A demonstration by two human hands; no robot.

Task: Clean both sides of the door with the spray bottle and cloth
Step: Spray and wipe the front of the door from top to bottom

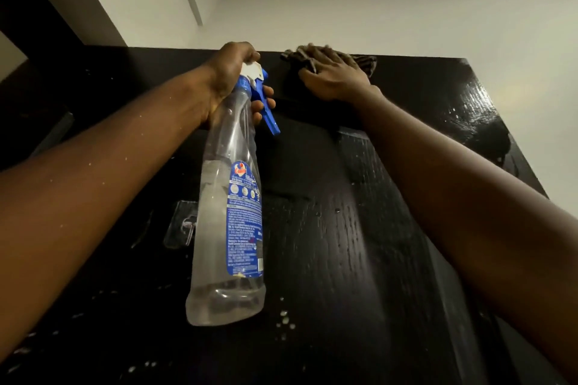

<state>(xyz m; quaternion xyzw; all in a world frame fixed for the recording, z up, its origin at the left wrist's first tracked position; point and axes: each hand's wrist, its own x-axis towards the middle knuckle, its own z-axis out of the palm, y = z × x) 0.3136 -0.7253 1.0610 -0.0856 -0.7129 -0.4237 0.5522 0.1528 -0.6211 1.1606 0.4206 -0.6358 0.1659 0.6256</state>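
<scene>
Forearms raised against wet black wooden door: left hand gripped clear blue-trigger spray bottle, right hand pressed striped cloth flat. Likely risk: bottle slipping from spattered hand.

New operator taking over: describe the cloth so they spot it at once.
Find the black door filling the lower view and follow it up to its top edge against the white wall. There the right hand presses flat on the cloth. It is dark, striped and soft, unlike the clear spray bottle with a blue trigger in the left hand.
</scene>
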